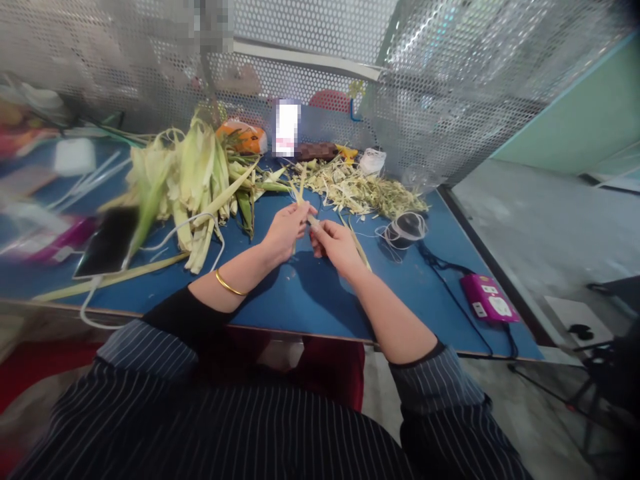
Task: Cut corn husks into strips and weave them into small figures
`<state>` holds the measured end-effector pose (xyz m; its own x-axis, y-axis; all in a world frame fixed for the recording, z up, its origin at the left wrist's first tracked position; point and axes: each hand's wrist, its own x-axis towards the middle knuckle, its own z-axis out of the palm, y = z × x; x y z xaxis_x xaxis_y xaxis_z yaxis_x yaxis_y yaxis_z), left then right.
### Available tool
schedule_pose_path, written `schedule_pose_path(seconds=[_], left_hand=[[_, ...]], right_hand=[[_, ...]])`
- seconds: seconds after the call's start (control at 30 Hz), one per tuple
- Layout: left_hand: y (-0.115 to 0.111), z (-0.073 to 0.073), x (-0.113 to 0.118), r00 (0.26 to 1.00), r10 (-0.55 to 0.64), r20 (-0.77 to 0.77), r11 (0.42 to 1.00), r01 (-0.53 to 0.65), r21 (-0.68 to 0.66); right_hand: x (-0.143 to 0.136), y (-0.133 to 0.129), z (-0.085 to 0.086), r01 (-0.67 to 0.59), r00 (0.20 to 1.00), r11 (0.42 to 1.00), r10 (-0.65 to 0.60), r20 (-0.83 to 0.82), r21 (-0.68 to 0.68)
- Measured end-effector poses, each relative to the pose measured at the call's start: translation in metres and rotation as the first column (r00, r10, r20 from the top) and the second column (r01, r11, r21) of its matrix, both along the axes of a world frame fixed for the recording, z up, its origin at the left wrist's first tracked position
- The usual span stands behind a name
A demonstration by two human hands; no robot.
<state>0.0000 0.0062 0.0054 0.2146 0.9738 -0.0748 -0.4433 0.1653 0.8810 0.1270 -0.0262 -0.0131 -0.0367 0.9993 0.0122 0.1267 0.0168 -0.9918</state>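
Note:
My left hand [286,230] is closed around pale corn husk strips [301,187], whose ends stick up above the fingers. Beside it, my right hand [336,245] pinches a husk end close to the left fingertips; exactly how the ends cross there is hidden by the fingers. Both hands are just above the blue table [320,300]. A large bunch of corn husks [193,173] lies to the left. Beyond the hands spreads a heap of husk scraps [360,190]. At the right stands a dark spool of thin white string [406,230].
A tablet-like dark screen [111,240] with a white cable lies at the left. A purple power strip [490,298] with a black cord is near the right edge. A lit phone [286,128], an orange packet [245,137] and a perforated metal panel [320,87] stand at the back.

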Motion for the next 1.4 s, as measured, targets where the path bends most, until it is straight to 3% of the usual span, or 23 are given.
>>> schedule_pose_path(seconds=[0.1, 0.17, 0.3, 0.4, 0.57, 0.77, 1.0, 1.2, 1.33, 1.4], left_hand=[[0.010, 0.004, -0.007, 0.984, 0.124, 0.130, 0.991, -0.115, -0.073], [0.014, 0.006, -0.011, 0.971, 0.173, 0.164, 0.980, -0.154, -0.124], [0.016, 0.006, -0.012, 0.965, 0.207, 0.159, 0.966, -0.176, -0.187], [0.016, 0.005, -0.012, 0.965, 0.194, 0.175, 0.964, -0.155, -0.217], [0.016, 0.008, -0.015, 0.956, 0.150, 0.252, 0.955, -0.074, -0.287], [0.016, 0.010, -0.017, 0.950, 0.167, 0.262, 0.953, -0.088, -0.291], [0.018, 0.011, -0.016, 0.948, 0.170, 0.271, 0.968, -0.109, -0.224], [0.017, 0.007, -0.012, 0.932, 0.074, 0.355, 0.973, 0.010, -0.229], [0.013, 0.000, -0.006, 0.922, 0.147, 0.359, 0.974, -0.071, -0.216], [0.010, -0.001, -0.003, 0.921, 0.119, 0.371, 0.980, -0.050, -0.191]], right_hand=[[0.003, -0.003, 0.006, 0.031, 0.997, 0.999, -0.033, 0.076, 0.027], [0.004, -0.006, 0.010, 0.063, 0.982, 0.990, -0.084, 0.172, 0.124], [0.005, -0.010, 0.010, 0.124, 0.930, 0.923, -0.236, 0.281, 0.363], [0.006, -0.010, 0.008, 0.124, 0.923, 0.885, -0.269, 0.275, 0.449], [0.006, -0.008, 0.007, 0.139, 0.976, 0.922, -0.189, 0.107, 0.363], [0.004, -0.008, 0.009, 0.111, 0.993, 0.960, -0.097, -0.064, 0.258], [0.008, -0.001, 0.006, 0.068, 0.996, 0.996, -0.071, 0.061, 0.058], [0.005, -0.005, 0.009, 0.176, 0.982, 0.962, -0.186, 0.028, 0.211], [0.001, -0.008, 0.005, 0.170, 0.937, 0.937, -0.249, 0.244, 0.304], [-0.001, -0.007, 0.001, 0.141, 0.918, 0.937, -0.244, 0.313, 0.318]])
